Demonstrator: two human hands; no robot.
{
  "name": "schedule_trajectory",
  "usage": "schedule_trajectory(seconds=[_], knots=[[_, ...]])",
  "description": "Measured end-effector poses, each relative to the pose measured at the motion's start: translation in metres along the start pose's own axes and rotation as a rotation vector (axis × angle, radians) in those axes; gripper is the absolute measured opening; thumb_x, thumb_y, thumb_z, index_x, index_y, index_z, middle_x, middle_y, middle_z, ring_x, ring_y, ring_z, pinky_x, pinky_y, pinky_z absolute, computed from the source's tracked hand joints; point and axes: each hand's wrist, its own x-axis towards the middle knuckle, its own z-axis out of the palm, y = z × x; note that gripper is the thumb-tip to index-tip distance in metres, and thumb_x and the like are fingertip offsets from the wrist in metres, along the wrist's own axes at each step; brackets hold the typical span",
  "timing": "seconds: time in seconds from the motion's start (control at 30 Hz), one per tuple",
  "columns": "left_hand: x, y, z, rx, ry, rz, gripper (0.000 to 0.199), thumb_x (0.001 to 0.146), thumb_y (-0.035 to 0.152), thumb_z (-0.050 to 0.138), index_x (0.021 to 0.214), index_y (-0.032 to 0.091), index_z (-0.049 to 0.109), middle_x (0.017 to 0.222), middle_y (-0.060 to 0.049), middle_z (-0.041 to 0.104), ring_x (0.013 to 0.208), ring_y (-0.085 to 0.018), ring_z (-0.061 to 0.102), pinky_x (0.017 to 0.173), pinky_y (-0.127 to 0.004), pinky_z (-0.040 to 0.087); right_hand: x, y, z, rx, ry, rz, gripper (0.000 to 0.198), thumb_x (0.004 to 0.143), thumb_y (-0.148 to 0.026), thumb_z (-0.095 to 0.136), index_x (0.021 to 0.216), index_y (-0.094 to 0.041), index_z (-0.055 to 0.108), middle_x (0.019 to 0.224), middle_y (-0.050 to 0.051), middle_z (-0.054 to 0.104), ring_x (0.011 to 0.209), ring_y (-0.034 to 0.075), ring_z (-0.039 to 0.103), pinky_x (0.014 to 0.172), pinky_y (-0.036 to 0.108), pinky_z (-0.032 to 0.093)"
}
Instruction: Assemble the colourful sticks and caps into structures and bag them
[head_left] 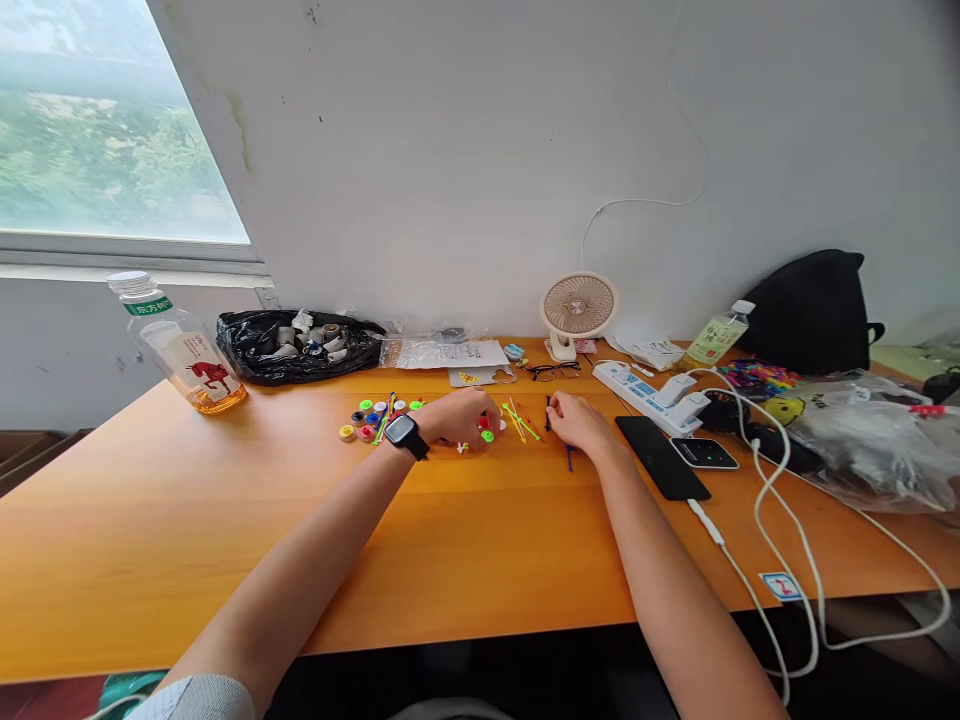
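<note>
My left hand [466, 416], with a black-strapped watch [405, 432] at the wrist, is bent down over small colourful pieces. Its fingers are curled together and partly hidden; a red piece and a green piece [487, 436] show beside the fingertips. My right hand [577, 420] is closed in a pinch at a small dark stick [547, 413]. Under that hand a blue stick [570, 459] lies on the table. Yellow, green and orange plastic sticks [520, 421] lie between the hands. Left of my watch sit several small round coloured pots [347, 433] and more thin sticks [386, 412].
Along the back are a black plastic bag [247, 350], glasses [555, 372] and a small fan [579, 306]. A bottle [180, 350] stands left. To the right are a power strip [637, 392], a black phone [660, 458], white cables [772, 480] and a clear plastic bag [877, 440].
</note>
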Motion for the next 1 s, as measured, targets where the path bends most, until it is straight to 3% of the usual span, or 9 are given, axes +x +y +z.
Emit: schedule_trajectory(seconds=[0.1, 0.2, 0.33, 0.43, 0.53, 0.63, 0.7, 0.83, 1.0], knots=[[-0.002, -0.001, -0.003, 0.003, 0.033, -0.016, 0.025, 0.066, 0.025, 0.087, 0.09, 0.022, 0.082, 0.085, -0.003, 0.077, 0.075, -0.02, 0.068, 0.062, -0.025, 0.044, 0.0, 0.005, -0.007, -0.007, -0.006, 0.05, 0.021, 0.101, -0.038, 0.055, 0.103, -0.019, 0.065, 0.11, 0.016, 0.073, 0.096, 0.028, 0.069, 0.068, 0.032, 0.04], [-0.002, -0.004, -0.003, 0.005, 0.041, 0.0, 0.022, 0.069, 0.021, 0.085, 0.09, 0.022, 0.081, 0.09, -0.004, 0.078, 0.08, -0.02, 0.069, 0.065, -0.025, 0.045, -0.002, 0.014, -0.013, -0.058, -0.096, 0.1, 0.032, 0.09, -0.05, 0.07, 0.097, -0.019, 0.065, 0.105, 0.015, 0.073, 0.095, 0.03, 0.07, 0.068, 0.032, 0.043], [-0.002, -0.002, -0.007, -0.011, 0.074, -0.002, 0.02, 0.074, 0.024, 0.082, 0.093, 0.021, 0.08, 0.093, -0.005, 0.079, 0.081, -0.02, 0.07, 0.071, -0.027, 0.048, -0.004, 0.025, -0.013, 0.049, -0.297, 0.145, 0.029, 0.076, -0.03, 0.083, 0.095, -0.021, 0.063, 0.091, 0.007, 0.073, 0.072, 0.022, 0.069, 0.062, 0.029, 0.044], [-0.003, 0.007, -0.013, -0.048, 0.173, -0.016, 0.018, 0.083, 0.031, 0.076, 0.096, 0.019, 0.079, 0.095, -0.006, 0.079, 0.086, -0.021, 0.07, 0.076, -0.029, 0.051, -0.004, 0.021, -0.014, 0.162, -0.151, 0.032, 0.017, 0.078, -0.017, 0.075, 0.087, -0.021, 0.061, 0.089, 0.006, 0.073, 0.075, 0.02, 0.068, 0.065, 0.028, 0.046], [-0.001, 0.015, -0.017, -0.12, 0.269, -0.055, 0.019, 0.09, 0.029, 0.068, 0.102, 0.017, 0.078, 0.098, -0.008, 0.079, 0.088, -0.022, 0.072, 0.078, -0.03, 0.054, -0.005, 0.002, -0.019, 0.529, 0.048, -0.144, 0.011, 0.085, -0.028, 0.069, 0.09, -0.021, 0.061, 0.098, 0.007, 0.072, 0.08, 0.02, 0.069, 0.071, 0.029, 0.052], [0.005, 0.018, -0.013, -0.286, 0.316, -0.015, 0.027, 0.097, 0.028, 0.06, 0.116, 0.016, 0.075, 0.113, -0.01, 0.078, 0.099, -0.022, 0.073, 0.085, -0.031, 0.056, -0.012, -0.028, -0.019, 1.05, 0.079, -0.279, 0.031, 0.086, -0.048, 0.071, 0.105, -0.024, 0.066, 0.11, 0.007, 0.068, 0.083, 0.021, 0.07, 0.079, 0.036, 0.06], [0.011, 0.018, -0.008, -0.462, 0.331, 0.02, 0.03, 0.1, 0.03, 0.059, 0.121, 0.016, 0.073, 0.12, -0.011, 0.076, 0.106, -0.023, 0.072, 0.09, -0.032, 0.057, -0.017, -0.047, -0.014, 1.24, 0.091, -0.306, 0.041, 0.08, -0.054, 0.079, 0.106, -0.024, 0.069, 0.108, 0.006, 0.068, 0.091, 0.022, 0.07, 0.086, 0.039, 0.061], [0.017, 0.015, 0.0, -0.843, 0.356, -0.039, 0.031, 0.094, 0.035, 0.071, 0.114, 0.012, 0.075, 0.108, -0.013, 0.079, 0.096, -0.022, 0.076, 0.087, -0.035, 0.062, -0.023, -0.067, 0.003, 1.384, 0.173, -0.262, 0.047, 0.075, -0.054, 0.084, 0.104, -0.025, 0.063, 0.104, 0.005, 0.069, 0.095, 0.022, 0.068, 0.086, 0.036, 0.061], [0.016, 0.011, -0.003, -0.979, 0.41, -0.093, 0.034, 0.081, 0.035, 0.086, 0.1, 0.01, 0.074, 0.094, -0.01, 0.079, 0.085, -0.019, 0.076, 0.086, -0.035, 0.062, -0.022, -0.07, 0.015, 1.332, 0.285, -0.244, 0.042, 0.08, -0.055, 0.08, 0.101, -0.025, 0.059, 0.106, 0.005, 0.068, 0.1, 0.022, 0.068, 0.088, 0.035, 0.06]])
